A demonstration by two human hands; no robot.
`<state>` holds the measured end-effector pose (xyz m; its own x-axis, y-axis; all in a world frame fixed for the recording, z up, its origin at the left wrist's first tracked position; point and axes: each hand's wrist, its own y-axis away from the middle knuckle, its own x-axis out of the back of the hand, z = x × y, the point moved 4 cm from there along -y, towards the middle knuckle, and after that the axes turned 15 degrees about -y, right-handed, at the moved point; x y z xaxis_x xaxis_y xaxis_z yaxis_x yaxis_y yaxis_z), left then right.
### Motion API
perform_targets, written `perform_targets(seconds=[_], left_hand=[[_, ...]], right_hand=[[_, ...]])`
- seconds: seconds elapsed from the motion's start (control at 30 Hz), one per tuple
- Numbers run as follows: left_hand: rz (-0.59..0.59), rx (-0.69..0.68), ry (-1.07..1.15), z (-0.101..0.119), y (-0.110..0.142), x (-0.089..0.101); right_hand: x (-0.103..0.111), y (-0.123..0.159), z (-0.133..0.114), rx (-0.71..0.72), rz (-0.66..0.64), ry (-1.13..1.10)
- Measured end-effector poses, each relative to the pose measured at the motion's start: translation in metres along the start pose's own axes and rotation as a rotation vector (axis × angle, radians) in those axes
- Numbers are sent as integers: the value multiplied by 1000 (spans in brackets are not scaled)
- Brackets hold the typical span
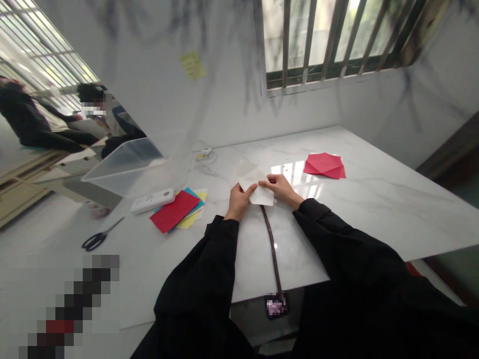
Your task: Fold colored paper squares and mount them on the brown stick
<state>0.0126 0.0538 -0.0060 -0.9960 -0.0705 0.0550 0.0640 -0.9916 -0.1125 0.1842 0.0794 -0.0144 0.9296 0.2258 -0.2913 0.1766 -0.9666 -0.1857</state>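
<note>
Both my hands grip a pale cream sheet of paper (254, 174) over the white marbled table. My left hand (239, 202) pinches its left edge between thumb and fingers. My right hand (282, 189) pinches the right side, and the two thumbs nearly meet at the middle. The paper looks creased, with its far part bent up. A thin brown cord or strap (272, 244) runs from under the paper toward the table's front edge, ending at a small blurred-out card or badge (276, 305).
Left of my hands lie red, blue and yellow papers (175, 211) beside a white device (153, 200). Black-handled scissors (95, 241) lie farther left, near a clear plastic bin (138, 167). Red paper pieces (325, 165) sit at right. People (41, 117) sit in the left background.
</note>
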Motion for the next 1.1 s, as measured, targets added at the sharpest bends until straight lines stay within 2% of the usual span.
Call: perform_targets(seconds=[0.17,0.3,0.5,0.7,0.77,0.9,1.03,1.1], left_hand=[[44,-23,-110,0,-2,-1],[61,-5,-85,-4,-4,-2],[18,31,-10,-2,-1,-5],[-97,28,-34,3,4,-6],[-103,40,9,4,4,-5],[-114,49,51,7,5,-1],[-166,-97,-139,16,12,-4],[-149,-161,-239,19,16,-6]], right_hand=[[1,1,-1,7,-17,58],[0,2,-3,-14,-20,18],[-1,7,-7,-54,-46,-72],[7,16,-8,-161,-143,65],[12,16,-8,-173,-107,25],[23,13,-7,-178,66,-189],[26,12,-5,-182,128,-353],[26,13,-5,-189,125,-367]])
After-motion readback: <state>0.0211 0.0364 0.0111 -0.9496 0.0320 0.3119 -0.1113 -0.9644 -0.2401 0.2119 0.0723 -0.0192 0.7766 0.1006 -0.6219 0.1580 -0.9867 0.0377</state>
